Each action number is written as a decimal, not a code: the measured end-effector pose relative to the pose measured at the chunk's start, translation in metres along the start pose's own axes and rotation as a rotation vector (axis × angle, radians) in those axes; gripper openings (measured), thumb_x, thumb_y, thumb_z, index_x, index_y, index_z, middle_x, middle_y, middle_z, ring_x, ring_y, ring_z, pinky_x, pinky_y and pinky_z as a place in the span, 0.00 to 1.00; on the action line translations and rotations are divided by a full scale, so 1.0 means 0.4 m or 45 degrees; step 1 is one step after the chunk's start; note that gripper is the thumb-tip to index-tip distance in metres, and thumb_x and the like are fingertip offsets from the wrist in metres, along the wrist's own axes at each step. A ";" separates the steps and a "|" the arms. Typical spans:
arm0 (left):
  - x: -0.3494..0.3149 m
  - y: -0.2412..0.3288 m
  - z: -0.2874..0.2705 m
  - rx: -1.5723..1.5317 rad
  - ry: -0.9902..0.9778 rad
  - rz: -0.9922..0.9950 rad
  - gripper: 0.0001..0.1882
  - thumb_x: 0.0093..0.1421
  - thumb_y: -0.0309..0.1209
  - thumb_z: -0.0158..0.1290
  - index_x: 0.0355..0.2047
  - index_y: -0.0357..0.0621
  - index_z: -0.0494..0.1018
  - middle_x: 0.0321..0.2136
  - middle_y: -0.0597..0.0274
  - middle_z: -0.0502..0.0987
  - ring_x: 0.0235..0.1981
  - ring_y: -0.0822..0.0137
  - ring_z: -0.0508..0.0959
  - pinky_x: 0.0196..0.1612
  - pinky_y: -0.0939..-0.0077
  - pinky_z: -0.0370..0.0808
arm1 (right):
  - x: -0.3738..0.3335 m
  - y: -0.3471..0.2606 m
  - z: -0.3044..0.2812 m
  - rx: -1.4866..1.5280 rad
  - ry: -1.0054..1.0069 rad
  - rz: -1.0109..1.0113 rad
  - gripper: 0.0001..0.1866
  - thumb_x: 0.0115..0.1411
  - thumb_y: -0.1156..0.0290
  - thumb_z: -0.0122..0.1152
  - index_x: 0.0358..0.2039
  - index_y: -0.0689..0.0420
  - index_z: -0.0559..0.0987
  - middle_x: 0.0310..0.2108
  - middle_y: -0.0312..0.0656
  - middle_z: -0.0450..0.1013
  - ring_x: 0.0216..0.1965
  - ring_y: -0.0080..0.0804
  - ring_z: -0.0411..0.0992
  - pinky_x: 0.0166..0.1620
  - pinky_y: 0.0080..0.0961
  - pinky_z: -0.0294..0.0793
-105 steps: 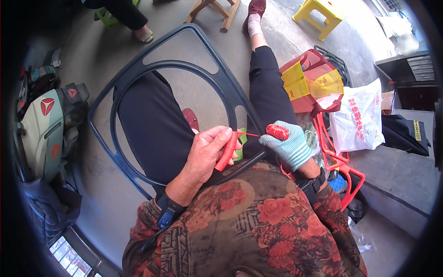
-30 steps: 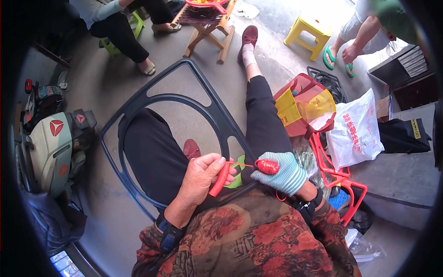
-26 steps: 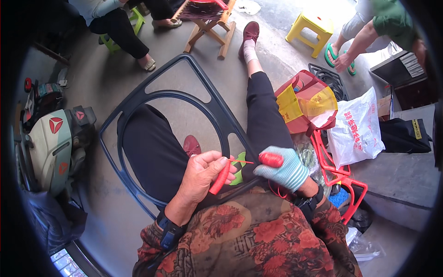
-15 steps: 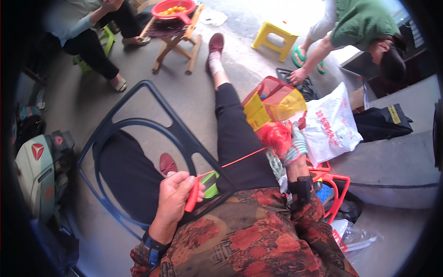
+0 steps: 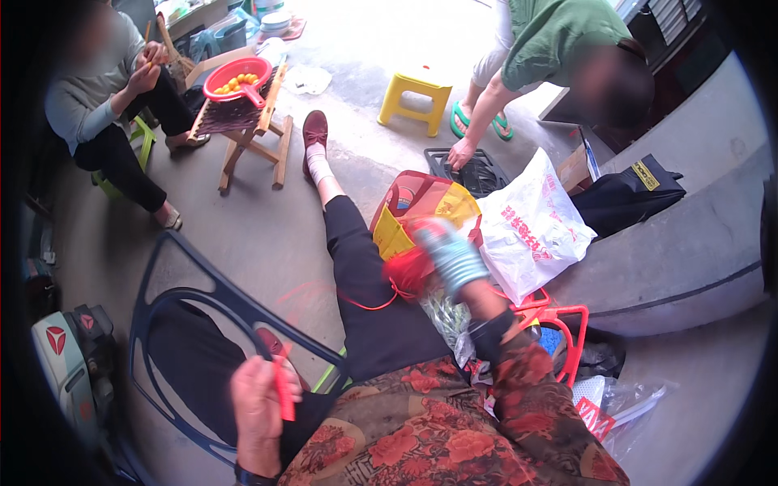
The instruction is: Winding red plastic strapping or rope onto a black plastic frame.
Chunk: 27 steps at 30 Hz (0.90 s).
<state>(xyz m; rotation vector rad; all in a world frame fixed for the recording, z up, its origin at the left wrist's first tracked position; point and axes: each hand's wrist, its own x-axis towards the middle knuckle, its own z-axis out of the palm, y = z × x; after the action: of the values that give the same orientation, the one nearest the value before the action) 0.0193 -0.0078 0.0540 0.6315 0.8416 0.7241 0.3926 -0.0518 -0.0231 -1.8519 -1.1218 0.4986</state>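
Observation:
My bare left hand is closed around a short red handle-like piece, beside the near edge of a dark plastic frame. The frame has a large round opening and lies across my left leg. My right hand, in a striped knitted glove and smeared by motion, grips a bundle of red cord above my right thigh. A loose loop of cord trails from the bundle toward the frame, blurred where it passes the floor.
Beyond my right hand stand a red-and-yellow bag and a white plastic bag. A person in green bends over a black frame. Another sits by a wooden stool bearing a red basin. A yellow stool stands ahead.
My right hand has swung leftward with the cord bundle, and the taut cord now hangs slack in a loop. My left hand has moved left and lower. The whole view has shifted.

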 end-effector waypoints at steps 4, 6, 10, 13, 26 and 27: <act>0.013 -0.057 -0.002 -0.046 -0.163 -0.213 0.08 0.61 0.28 0.49 0.35 0.35 0.69 0.24 0.48 0.77 0.21 0.62 0.79 0.23 0.73 0.79 | -0.053 -0.250 0.210 0.268 -0.041 -0.067 0.17 0.52 0.66 0.64 0.41 0.58 0.77 0.34 0.42 0.74 0.37 0.29 0.73 0.44 0.23 0.71; 0.024 -0.055 0.008 -0.021 -0.243 -0.344 0.07 0.61 0.28 0.49 0.34 0.35 0.70 0.25 0.47 0.77 0.21 0.62 0.79 0.24 0.72 0.80 | -0.068 -0.253 0.318 0.686 -0.206 0.243 0.15 0.52 0.64 0.64 0.39 0.57 0.77 0.28 0.41 0.74 0.28 0.24 0.72 0.34 0.22 0.73; 0.038 -0.061 0.002 -0.050 -0.265 -0.423 0.09 0.60 0.29 0.50 0.35 0.34 0.70 0.26 0.46 0.77 0.22 0.61 0.79 0.26 0.70 0.80 | -0.123 -0.284 0.348 1.579 -0.924 0.807 0.17 0.58 0.69 0.57 0.46 0.61 0.72 0.35 0.37 0.74 0.34 0.20 0.71 0.40 0.17 0.72; 0.019 -0.078 0.021 0.038 -0.209 -0.386 0.14 0.60 0.31 0.51 0.41 0.33 0.68 0.30 0.45 0.77 0.26 0.58 0.80 0.29 0.67 0.80 | -0.113 -0.305 0.324 1.470 -1.039 0.714 0.17 0.56 0.68 0.58 0.45 0.61 0.72 0.34 0.37 0.74 0.33 0.21 0.71 0.39 0.18 0.72; 0.041 -0.084 0.009 0.030 0.026 -0.067 0.05 0.60 0.27 0.50 0.33 0.38 0.68 0.26 0.60 0.76 0.27 0.71 0.78 0.32 0.75 0.79 | -0.140 -0.322 0.231 0.274 -1.099 0.205 0.17 0.45 0.63 0.66 0.33 0.61 0.77 0.25 0.44 0.76 0.28 0.30 0.75 0.36 0.25 0.74; 0.037 -0.081 0.008 0.027 0.026 -0.063 0.05 0.60 0.27 0.50 0.33 0.38 0.68 0.26 0.60 0.76 0.27 0.71 0.78 0.32 0.75 0.79 | -0.164 -0.323 0.230 0.051 -1.018 0.062 0.17 0.44 0.65 0.64 0.33 0.60 0.76 0.27 0.51 0.74 0.30 0.40 0.75 0.37 0.28 0.74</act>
<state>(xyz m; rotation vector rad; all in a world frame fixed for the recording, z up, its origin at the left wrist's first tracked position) 0.0390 -0.0164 0.0255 0.6215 0.8816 0.6784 0.2304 -0.0381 0.0311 -1.6710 -1.5515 1.3540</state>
